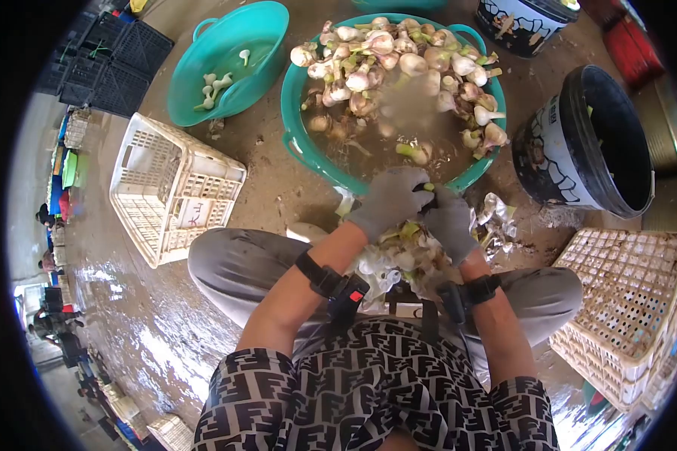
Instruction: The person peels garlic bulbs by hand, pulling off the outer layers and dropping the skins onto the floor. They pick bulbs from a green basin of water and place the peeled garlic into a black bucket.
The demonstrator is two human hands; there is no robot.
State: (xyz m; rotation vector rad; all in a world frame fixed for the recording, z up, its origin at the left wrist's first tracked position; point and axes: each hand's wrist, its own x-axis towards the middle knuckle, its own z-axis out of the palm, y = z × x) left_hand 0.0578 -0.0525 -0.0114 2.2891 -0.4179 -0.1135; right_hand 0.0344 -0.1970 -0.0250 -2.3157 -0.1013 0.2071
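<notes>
My left hand (pixel 391 201), in a grey glove, is closed round a garlic bulb whose green stem stub (pixel 429 186) shows between my hands; the bulb itself is mostly hidden. My right hand (pixel 451 224), gloved too, has its fingers bent in against the same piece from the right. Just beyond both hands stands a wide teal tub (pixel 323 174) of murky water, heaped with garlic bulbs (pixel 380 43). Beneath my hands, loose garlic skins (pixel 399 255) are piled in my lap.
A second teal basin (pixel 241 90) with a few white bulbs sits at the far left. Nearer is a white plastic crate (pixel 195 184). To the right are a black-rimmed bucket (pixel 560 154) and stacked crates (pixel 628 293). More skins (pixel 496 218) litter the wet floor.
</notes>
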